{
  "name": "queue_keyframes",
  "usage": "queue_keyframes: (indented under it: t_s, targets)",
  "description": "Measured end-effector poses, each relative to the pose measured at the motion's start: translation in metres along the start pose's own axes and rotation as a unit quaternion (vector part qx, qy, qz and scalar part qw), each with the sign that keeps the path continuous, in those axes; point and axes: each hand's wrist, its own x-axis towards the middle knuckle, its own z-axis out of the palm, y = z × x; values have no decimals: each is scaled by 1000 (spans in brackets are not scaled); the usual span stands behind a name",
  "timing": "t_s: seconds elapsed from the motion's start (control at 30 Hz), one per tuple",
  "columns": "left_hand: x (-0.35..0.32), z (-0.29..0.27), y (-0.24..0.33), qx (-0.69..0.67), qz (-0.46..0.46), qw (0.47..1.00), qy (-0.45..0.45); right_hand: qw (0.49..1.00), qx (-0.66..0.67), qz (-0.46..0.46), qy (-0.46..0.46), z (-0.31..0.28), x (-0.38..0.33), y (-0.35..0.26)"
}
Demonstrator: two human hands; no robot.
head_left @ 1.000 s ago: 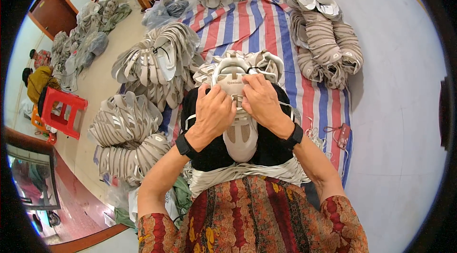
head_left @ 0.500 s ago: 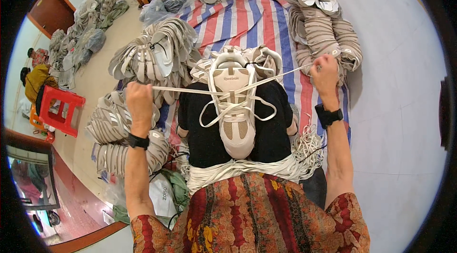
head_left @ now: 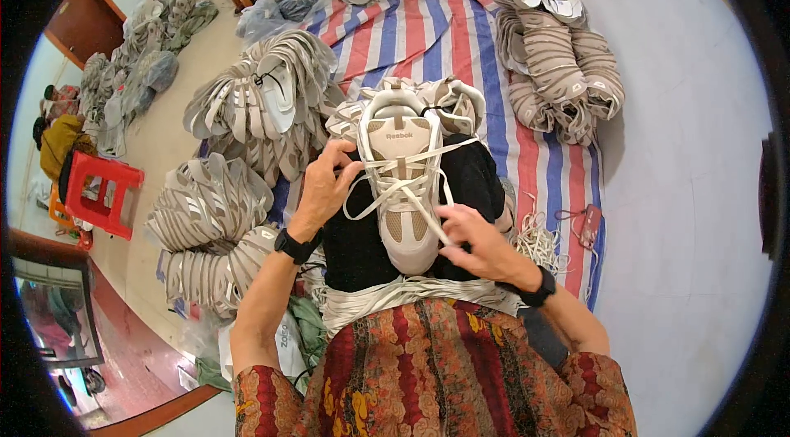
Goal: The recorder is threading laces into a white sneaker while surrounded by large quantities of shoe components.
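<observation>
A beige and white sneaker (head_left: 409, 254) rests on my black-clad lap, toe toward me. Its cream shoelace (head_left: 422, 208) is threaded through the eyelets, and one loop hangs out on the left side. My right hand (head_left: 477, 246) is beside the toe, with thumb and fingers closed on a length of the lace that slants down across the front of the shoe. Left of the collar, my left hand (head_left: 327, 188) has its fingertips close to the upper eyelets; thumb and forefinger stand apart, with no lace visible between them.
A bundle of loose laces (head_left: 411, 299) lies across my lap. Stacks of shoe uppers (head_left: 210, 198) sit on the left, with more uppers (head_left: 555, 58) at the far right on a striped sheet (head_left: 395, 30). A red stool (head_left: 103, 194) stands at the left; a wall (head_left: 683, 174) rises on the right.
Both hands have come inward from wide apart, where each pulled a lace end taut. The right hand has dropped toward the toe with a lace; the left is now beside the eyelets.
</observation>
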Motion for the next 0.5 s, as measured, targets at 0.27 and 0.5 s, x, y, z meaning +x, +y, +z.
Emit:
queue_keyframes:
  t_s: [0.27,0.5]
  targets:
    - [8,-9,10,-337,-165,927,15,938,263,208,86,-58,9,11]
    - [0,-9,0,-451,-187,873,1,986,-124,97,60,-54,16,25]
